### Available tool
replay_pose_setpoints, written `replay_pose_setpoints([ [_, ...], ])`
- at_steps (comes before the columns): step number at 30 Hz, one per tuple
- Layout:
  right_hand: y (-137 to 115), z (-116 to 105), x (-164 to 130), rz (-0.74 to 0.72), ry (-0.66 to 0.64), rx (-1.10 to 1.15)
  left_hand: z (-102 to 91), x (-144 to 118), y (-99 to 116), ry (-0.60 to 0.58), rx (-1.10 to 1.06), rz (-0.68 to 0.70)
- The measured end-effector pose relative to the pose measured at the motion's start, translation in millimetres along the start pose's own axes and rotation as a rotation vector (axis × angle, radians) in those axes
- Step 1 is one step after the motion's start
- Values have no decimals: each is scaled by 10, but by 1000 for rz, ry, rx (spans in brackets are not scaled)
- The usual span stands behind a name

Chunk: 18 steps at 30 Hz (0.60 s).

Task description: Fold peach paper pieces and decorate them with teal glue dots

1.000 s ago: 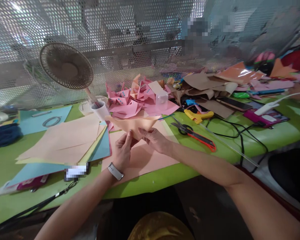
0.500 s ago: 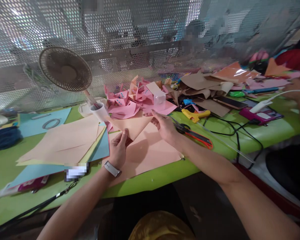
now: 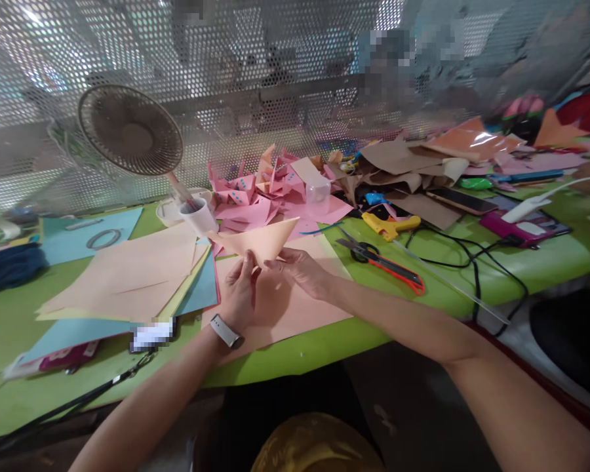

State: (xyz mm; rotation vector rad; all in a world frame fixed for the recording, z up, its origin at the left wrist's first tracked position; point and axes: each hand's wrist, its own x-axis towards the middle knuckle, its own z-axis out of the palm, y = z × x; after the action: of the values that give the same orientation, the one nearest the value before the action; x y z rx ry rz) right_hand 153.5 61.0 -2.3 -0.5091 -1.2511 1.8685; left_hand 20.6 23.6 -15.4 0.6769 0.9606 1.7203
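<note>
Holding the folded peach paper (image 3: 261,241) up just above the bench (image 3: 423,308), you have both hands on its lower point: your left hand (image 3: 240,295) pinches it with thumb and fingers closed on the paper, and your right hand (image 3: 302,272) closes its fingertips on the same corner from the other side. The piece already reads as a triangle with a sharp tip toward the right, so by the look of it at least one fold is made; how many more folds it needs is a matter of judgement, and compared with the finished pink folded pieces (image 3: 243,193) heaped farther back, it seems at an early stage. Under your hands lies a flat peach sheet (image 3: 295,308), and to your left a stack of coloured sheets (image 3: 128,275) waits unfolded. Scissors (image 3: 381,262) with orange handles and a yellow glue gun (image 3: 391,226) lie to your right, untouched, near a tangle of black cable (image 3: 472,262). A fan (image 3: 130,131) and a white cup (image 3: 199,215) stand behind the stack. Your fingers cover the lower corner of the triangle, so the crease there cannot be made out, nor whether the paper is doubled or thicker. The far right of the bench is cut off, and the things behind the perforated screen (image 3: 275,65) are too blurred to name.
</note>
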Motion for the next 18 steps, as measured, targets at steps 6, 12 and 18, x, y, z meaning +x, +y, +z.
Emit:
replay_pose_setpoints([
  [6, 69, -15, 12, -72, 32, 37, 26, -35, -22, -38, -17, 43],
  [12, 140, 6, 32, -38, 21, 61, 74, -71, -1, -82, -43, 28],
  [18, 98, 70, 31, -22, 43, 196, 51, -50, -10, -86, 2, 35],
])
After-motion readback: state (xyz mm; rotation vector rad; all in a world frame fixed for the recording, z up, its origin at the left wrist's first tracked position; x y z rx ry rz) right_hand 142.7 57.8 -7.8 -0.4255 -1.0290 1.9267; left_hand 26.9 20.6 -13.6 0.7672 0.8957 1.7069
